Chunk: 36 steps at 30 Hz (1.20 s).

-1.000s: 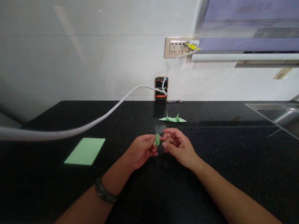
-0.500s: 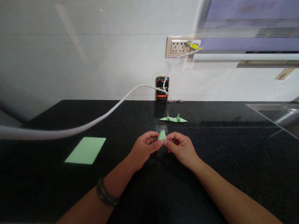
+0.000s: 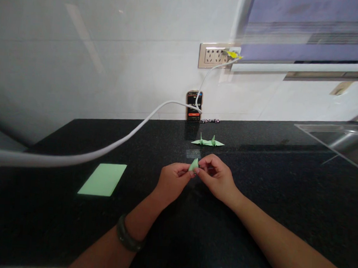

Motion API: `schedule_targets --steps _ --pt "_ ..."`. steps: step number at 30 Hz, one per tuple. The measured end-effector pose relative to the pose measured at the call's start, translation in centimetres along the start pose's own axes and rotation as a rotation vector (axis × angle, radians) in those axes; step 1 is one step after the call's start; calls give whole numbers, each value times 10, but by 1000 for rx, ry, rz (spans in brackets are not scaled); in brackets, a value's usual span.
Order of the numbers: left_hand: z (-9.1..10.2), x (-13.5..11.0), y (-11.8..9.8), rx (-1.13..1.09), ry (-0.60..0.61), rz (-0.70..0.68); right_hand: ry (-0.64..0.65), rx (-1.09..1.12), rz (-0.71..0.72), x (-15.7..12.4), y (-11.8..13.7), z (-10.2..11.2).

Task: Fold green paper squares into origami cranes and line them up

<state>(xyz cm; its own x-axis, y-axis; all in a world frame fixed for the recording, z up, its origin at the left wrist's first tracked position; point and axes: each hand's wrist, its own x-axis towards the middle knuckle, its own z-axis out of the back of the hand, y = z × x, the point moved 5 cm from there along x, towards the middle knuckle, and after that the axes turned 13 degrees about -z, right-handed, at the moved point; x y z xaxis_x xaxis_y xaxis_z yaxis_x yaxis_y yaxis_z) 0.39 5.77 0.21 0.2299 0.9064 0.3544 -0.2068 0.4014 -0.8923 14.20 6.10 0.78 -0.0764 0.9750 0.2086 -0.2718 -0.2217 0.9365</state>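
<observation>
A small piece of folded green paper [image 3: 193, 164] is pinched between both hands above the black countertop. My left hand [image 3: 173, 181] is closed on its left and lower side, thumb in front. On its right side, my right hand [image 3: 219, 176] grips the paper between thumb and fingers, and the fingertips partly hide it. Just beyond the hands, two green paper cranes [image 3: 208, 142] stand side by side on the counter. To the left lies a stack of green paper sheets [image 3: 102, 179].
A phone [image 3: 194, 106] showing a timer leans against the tiled wall. Its white cable [image 3: 130, 136] sweeps across the left foreground and up to the wall socket [image 3: 214, 56]. A beaded string [image 3: 210, 121] lies by the phone. At the right is a sink [image 3: 348, 140].
The folded paper has turned and now looks narrower, tilted to the right. My left hand has dropped slightly, while the right fingers have risen a little along the paper's edge.
</observation>
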Motion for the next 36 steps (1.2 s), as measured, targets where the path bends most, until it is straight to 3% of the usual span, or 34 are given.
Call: schedule_targets --steps 5,12,17,22,27,36 --pt "2 1 -8 282 64 -149 7 -16 4 0 2 0" --pt "2 2 -9 308 81 -156 16 -72 73 0 10 0" --pt "-2 0 -4 96 53 -66 17 -133 149 -1 14 1" --pt "-6 -1 1 -296 -24 102 6 -255 382 -6 24 5" --pt "-2 -1 3 -409 -106 226 40 -444 564 -13 27 5" --pt "-3 -3 6 -588 -115 284 77 -582 609 -14 27 2"
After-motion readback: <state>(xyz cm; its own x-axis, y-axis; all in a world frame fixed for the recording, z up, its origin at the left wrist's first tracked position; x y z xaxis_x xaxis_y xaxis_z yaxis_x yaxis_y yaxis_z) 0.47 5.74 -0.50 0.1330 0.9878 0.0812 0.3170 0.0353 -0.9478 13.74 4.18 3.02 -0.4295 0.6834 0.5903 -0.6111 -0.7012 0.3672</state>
